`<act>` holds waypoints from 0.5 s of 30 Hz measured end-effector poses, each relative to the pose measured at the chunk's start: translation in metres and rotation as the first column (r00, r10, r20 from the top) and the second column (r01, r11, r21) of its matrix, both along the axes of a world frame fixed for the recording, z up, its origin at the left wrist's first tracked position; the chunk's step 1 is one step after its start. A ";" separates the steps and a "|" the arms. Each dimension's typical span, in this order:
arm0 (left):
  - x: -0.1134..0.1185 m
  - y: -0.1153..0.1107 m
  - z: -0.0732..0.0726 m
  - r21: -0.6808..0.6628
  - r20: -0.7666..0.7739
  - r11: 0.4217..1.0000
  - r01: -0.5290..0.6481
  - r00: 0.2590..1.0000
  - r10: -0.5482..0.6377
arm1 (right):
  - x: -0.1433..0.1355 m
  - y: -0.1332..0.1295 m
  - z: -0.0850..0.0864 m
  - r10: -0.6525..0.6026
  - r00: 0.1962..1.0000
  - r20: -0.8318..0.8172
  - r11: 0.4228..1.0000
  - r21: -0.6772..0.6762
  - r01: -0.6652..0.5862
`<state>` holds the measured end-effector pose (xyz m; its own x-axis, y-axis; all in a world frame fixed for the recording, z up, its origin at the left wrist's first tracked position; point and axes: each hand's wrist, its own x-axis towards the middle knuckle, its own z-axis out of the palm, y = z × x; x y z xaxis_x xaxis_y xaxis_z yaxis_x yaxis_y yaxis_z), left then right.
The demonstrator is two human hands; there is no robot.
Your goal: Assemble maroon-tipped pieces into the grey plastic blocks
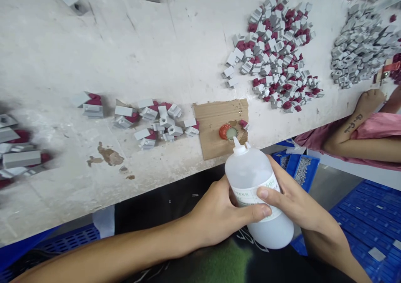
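Observation:
A white translucent bottle [260, 208] with a printed label is gripped between my two hands, tilted so that its nozzle points up and toward the table. My left hand [219, 212] wraps its left side, thumb across the label. From the right, my right hand [291, 195] closes round it, thumb also on the label. Just beyond the nozzle tip, a bottle cap [232, 133] with pale contents and a reddish-orange cap [224, 131] lie on a cardboard piece [213, 120]. A small maroon-and-grey part [243, 124] lies on the cardboard's right side.
Grey-and-maroon parts [275, 53] are heaped beyond the cardboard; several groups [163, 122] lie left of it. A grey parts pile [360, 45] is at the far right. Another person's arm [360, 137] rests at the table edge [156, 178]. Blue crates [369, 216] stand below.

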<state>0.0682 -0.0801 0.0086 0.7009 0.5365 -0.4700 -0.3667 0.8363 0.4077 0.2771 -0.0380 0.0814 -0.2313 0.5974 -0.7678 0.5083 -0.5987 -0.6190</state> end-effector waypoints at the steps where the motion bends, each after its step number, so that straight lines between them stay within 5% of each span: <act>1: 0.000 0.000 0.000 -0.002 0.004 1.000 -0.003 1.000 0.003 | 0.000 0.000 0.000 0.001 1.000 -0.002 1.000 0.001 -0.001; 15: 0.000 0.002 0.001 -0.026 0.015 0.999 -0.018 1.000 0.019 | 0.001 0.002 0.000 0.012 1.000 0.007 1.000 0.004 -0.012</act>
<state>0.0678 -0.0779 0.0100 0.6983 0.5372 -0.4730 -0.3883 0.8395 0.3802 0.2780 -0.0365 0.0814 -0.2335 0.5973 -0.7673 0.5199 -0.5902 -0.6176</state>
